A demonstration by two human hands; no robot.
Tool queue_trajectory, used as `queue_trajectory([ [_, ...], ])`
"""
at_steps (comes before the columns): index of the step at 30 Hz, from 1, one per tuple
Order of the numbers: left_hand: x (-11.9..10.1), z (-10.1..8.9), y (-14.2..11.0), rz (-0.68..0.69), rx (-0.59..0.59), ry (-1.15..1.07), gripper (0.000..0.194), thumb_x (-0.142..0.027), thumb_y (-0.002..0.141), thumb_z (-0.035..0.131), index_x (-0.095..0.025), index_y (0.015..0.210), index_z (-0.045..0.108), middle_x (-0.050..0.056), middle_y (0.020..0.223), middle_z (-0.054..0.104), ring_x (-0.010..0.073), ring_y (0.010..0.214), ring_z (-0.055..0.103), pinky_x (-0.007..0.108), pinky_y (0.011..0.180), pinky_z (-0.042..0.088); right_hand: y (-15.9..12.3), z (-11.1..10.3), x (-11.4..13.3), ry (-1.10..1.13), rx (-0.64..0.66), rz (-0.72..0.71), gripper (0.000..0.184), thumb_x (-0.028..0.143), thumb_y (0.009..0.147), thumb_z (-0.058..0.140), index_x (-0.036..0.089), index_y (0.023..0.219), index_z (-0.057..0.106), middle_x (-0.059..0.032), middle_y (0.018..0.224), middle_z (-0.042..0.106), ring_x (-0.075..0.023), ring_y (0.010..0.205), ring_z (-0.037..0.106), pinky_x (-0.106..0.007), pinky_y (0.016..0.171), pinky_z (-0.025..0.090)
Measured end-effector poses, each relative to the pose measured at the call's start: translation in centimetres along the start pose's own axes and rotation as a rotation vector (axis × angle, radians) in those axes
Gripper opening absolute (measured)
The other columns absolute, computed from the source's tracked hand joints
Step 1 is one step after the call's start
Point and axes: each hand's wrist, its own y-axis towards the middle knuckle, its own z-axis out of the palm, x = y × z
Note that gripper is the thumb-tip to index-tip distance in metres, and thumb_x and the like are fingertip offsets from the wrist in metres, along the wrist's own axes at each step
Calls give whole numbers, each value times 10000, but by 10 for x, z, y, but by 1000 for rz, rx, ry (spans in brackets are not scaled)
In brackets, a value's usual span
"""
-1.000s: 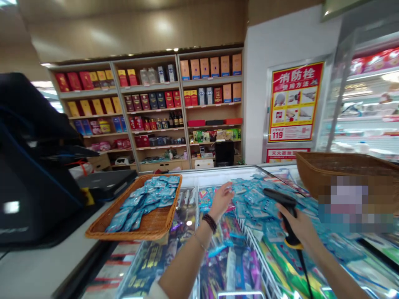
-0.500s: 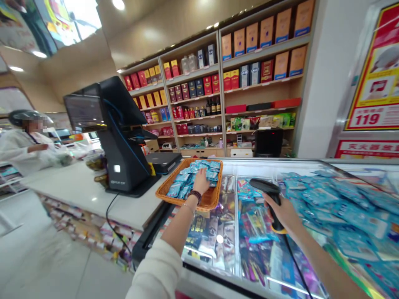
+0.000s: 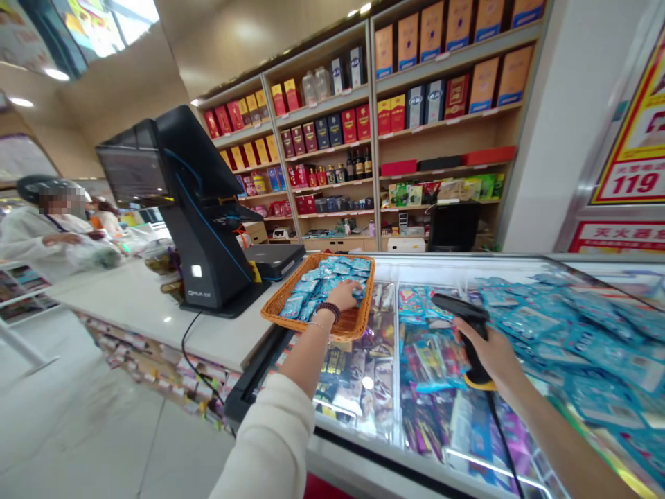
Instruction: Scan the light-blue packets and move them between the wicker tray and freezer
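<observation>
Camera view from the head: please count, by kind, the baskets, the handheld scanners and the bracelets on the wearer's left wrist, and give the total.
Wicker basket: 1
Barcode scanner, in the right hand: 1
Beaded bracelet: 1
Thin bracelet: 1
Total: 4

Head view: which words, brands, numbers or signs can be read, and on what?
"119": red-and-yellow poster; its other characters are blurred.
"灭火器": red sign below it; the rest is unclear.
"QHUA", apparently: cash register; following characters too small.
Too small or blurred: shelf boxes, blue packets, colourful packages.
</observation>
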Motion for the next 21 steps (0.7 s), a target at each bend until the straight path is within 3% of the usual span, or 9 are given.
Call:
queue_trajectory([
  [4,10,-5,-17,10,-37,-77,99,-154,806,655,-213,814,735,63,1129,705,213,1151,643,287,1096,447,-8,5,4,-20,70,-13,465,635,644,775,238,561,549,3,391,529,-138,336,472,-276,342,397],
  [7,16,-5,-30,-92,-92,-109,199,-256,775,765,-197,625,649,87,1029,691,243,1046,662,315,1029,487,-13,6,6,-13,68,-17,464,639,632,770,240,553,548,9,384,524,-131,326,461,-271,336,395],
  [10,20,-9,-39,-261,-193,-104,192,-225,692,845,-176,780,682,115,1045,672,274,1051,652,353,1016,485,-15,5,7,6,40,-28,445,627,612,777,245,573,550,14,411,540,-134,333,468,-276,328,404],
  [13,22,-18,-42,-435,-409,-127,544,-163,609,890,-132,1099,655,173,1235,618,293,1161,617,372,1035,469,-15,4,8,22,45,-24,434,612,603,781,243,579,555,11,412,541,-138,331,469,-283,326,414],
  [15,21,-24,-43,-520,-536,-201,647,-148,598,894,-126,1183,618,197,1329,578,274,1160,625,351,994,487,-15,4,9,18,37,-12,436,610,600,783,237,572,559,7,400,534,-138,328,470,-282,327,414],
  [17,19,-28,-44,-530,-536,-286,522,-162,649,864,-128,1120,640,183,1265,632,249,1057,671,331,911,512,-16,4,9,8,15,-2,441,609,590,791,230,569,566,2,409,546,-138,336,482,-277,331,415],
  [19,15,-30,-45,-497,-460,-332,281,-201,713,823,-128,939,672,138,1037,716,241,915,699,329,838,516,-17,4,10,6,5,2,443,606,580,800,225,571,573,-1,430,565,-139,351,497,-275,338,420],
  [21,8,-27,-46,-453,-403,-331,172,-266,776,780,-142,783,660,93,819,718,243,833,698,331,796,511,-17,4,9,2,7,1,439,607,593,795,228,578,574,4,434,567,-141,354,500,-276,338,419],
])
